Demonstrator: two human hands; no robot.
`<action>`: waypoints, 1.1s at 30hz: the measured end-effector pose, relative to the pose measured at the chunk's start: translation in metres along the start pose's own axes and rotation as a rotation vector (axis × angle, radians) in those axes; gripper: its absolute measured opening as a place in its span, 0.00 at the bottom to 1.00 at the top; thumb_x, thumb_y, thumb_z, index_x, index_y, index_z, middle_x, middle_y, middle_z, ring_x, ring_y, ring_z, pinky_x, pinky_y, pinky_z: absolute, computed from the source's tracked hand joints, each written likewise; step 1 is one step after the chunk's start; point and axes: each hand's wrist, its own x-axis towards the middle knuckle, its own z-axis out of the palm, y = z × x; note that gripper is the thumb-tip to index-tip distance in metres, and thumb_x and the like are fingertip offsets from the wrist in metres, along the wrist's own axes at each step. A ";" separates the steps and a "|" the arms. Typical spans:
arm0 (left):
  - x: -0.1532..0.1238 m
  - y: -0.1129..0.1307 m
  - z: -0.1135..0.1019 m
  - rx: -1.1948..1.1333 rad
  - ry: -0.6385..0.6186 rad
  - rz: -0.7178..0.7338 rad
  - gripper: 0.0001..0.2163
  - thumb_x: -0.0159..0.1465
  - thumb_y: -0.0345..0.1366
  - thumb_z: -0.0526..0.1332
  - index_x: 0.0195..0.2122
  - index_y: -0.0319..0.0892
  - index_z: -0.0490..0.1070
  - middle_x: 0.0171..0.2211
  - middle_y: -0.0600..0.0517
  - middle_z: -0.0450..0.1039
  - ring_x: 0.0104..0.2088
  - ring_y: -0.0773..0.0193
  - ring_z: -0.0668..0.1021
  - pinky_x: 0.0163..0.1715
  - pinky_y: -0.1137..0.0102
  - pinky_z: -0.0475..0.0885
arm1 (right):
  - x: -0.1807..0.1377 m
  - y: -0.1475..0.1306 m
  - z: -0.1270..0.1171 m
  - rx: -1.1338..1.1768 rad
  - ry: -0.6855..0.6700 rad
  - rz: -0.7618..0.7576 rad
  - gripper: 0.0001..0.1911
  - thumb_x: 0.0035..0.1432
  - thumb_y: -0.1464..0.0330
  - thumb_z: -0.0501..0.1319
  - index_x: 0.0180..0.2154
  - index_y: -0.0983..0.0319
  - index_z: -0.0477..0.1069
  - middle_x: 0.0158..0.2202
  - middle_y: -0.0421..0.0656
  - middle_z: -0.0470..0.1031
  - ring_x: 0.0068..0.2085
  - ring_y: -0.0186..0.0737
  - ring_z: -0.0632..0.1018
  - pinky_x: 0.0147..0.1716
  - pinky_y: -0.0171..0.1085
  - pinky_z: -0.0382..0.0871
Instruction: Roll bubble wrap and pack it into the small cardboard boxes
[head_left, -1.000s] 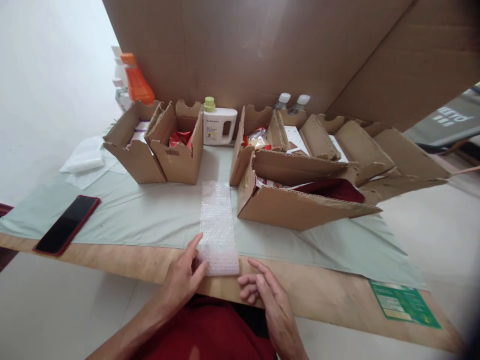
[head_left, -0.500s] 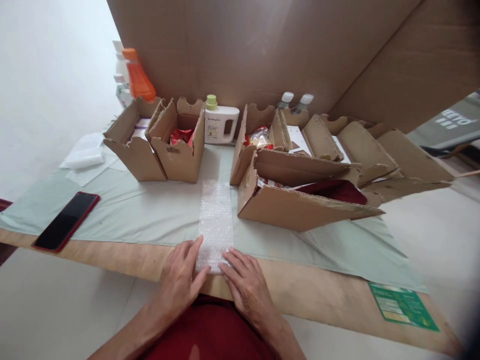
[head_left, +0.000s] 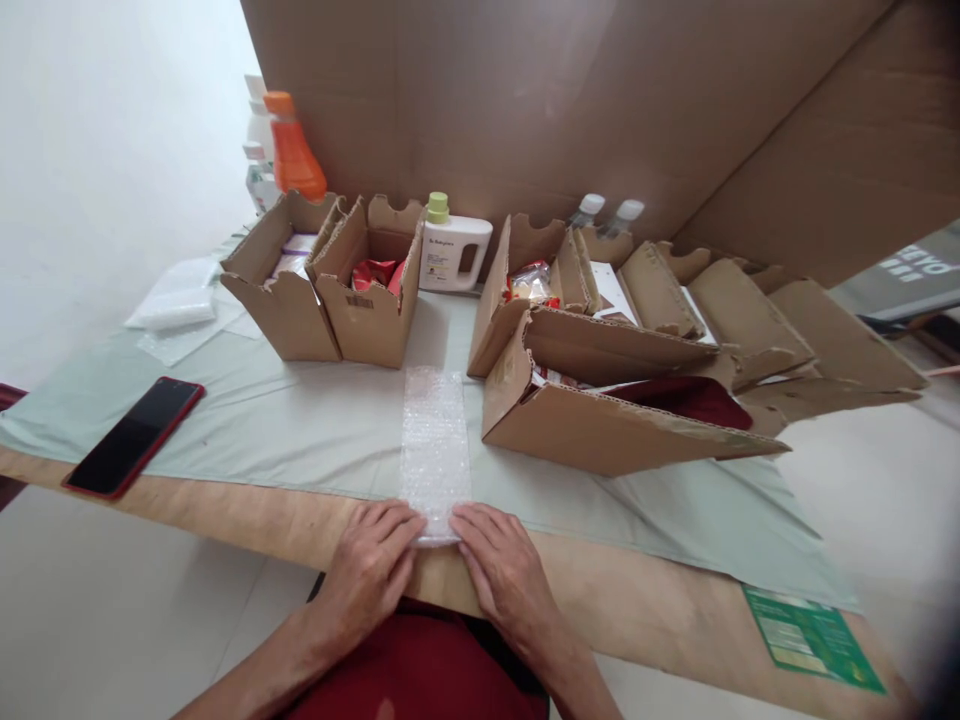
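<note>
A long strip of bubble wrap (head_left: 435, 440) lies flat on the pale green cloth (head_left: 300, 430), running away from me toward the boxes. My left hand (head_left: 371, 565) and my right hand (head_left: 501, 565) rest side by side on its near end at the wooden table edge (head_left: 247, 510). Both hands lie flat, fingers stretched out and pressing on the wrap; neither holds anything.
Open cardboard boxes stand behind: two at left (head_left: 330, 290), a larger one (head_left: 600, 420) at right with red contents, more beyond. A white jug (head_left: 454, 250), an orange bottle (head_left: 291, 155), a red phone (head_left: 135, 435), plastic bags (head_left: 176, 305), a green card (head_left: 814, 635). A cardboard wall (head_left: 600, 100) at the back.
My right hand moved left from the table edge onto the bubble wrap's near end. My left hand shifted to lie flat on it too. The wrap slid slightly away from me.
</note>
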 end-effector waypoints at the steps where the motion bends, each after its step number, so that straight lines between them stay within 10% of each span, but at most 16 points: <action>1: 0.000 -0.001 -0.001 -0.047 0.009 -0.021 0.15 0.67 0.24 0.55 0.50 0.43 0.74 0.42 0.46 0.82 0.43 0.55 0.81 0.44 0.59 0.76 | 0.001 -0.001 0.000 0.038 0.003 0.029 0.16 0.68 0.77 0.53 0.51 0.60 0.75 0.47 0.47 0.82 0.47 0.45 0.80 0.46 0.45 0.76; 9: 0.012 -0.009 0.007 0.008 0.054 -0.204 0.12 0.68 0.32 0.58 0.52 0.40 0.74 0.34 0.49 0.82 0.32 0.58 0.81 0.34 0.64 0.77 | -0.010 -0.004 -0.006 -0.058 0.238 0.130 0.15 0.68 0.73 0.58 0.54 0.58 0.71 0.49 0.50 0.79 0.48 0.47 0.79 0.46 0.46 0.73; 14: 0.018 -0.010 0.010 0.146 0.057 -0.177 0.12 0.70 0.32 0.56 0.52 0.40 0.73 0.33 0.48 0.80 0.32 0.57 0.80 0.35 0.62 0.76 | -0.004 -0.002 0.008 -0.111 0.064 0.000 0.17 0.66 0.75 0.57 0.54 0.59 0.73 0.53 0.50 0.79 0.57 0.51 0.75 0.52 0.50 0.70; 20: 0.007 -0.001 -0.009 0.012 0.021 0.014 0.16 0.68 0.29 0.58 0.57 0.42 0.70 0.53 0.42 0.75 0.57 0.48 0.73 0.55 0.53 0.72 | 0.005 -0.003 0.001 0.012 0.016 0.036 0.15 0.67 0.75 0.55 0.51 0.59 0.73 0.47 0.47 0.81 0.54 0.49 0.76 0.52 0.50 0.70; 27: 0.022 -0.011 0.002 -0.025 -0.023 -0.065 0.12 0.70 0.29 0.56 0.54 0.41 0.71 0.36 0.47 0.78 0.37 0.55 0.77 0.39 0.60 0.74 | -0.003 -0.005 -0.010 -0.042 0.093 0.085 0.16 0.68 0.72 0.57 0.55 0.60 0.70 0.51 0.50 0.78 0.52 0.50 0.76 0.49 0.49 0.70; 33: 0.027 -0.014 0.002 0.068 0.035 -0.039 0.14 0.68 0.29 0.58 0.54 0.41 0.71 0.48 0.42 0.75 0.48 0.51 0.75 0.48 0.56 0.73 | 0.010 0.001 0.001 -0.088 0.036 -0.006 0.15 0.67 0.75 0.56 0.52 0.60 0.72 0.51 0.48 0.79 0.53 0.51 0.76 0.52 0.50 0.68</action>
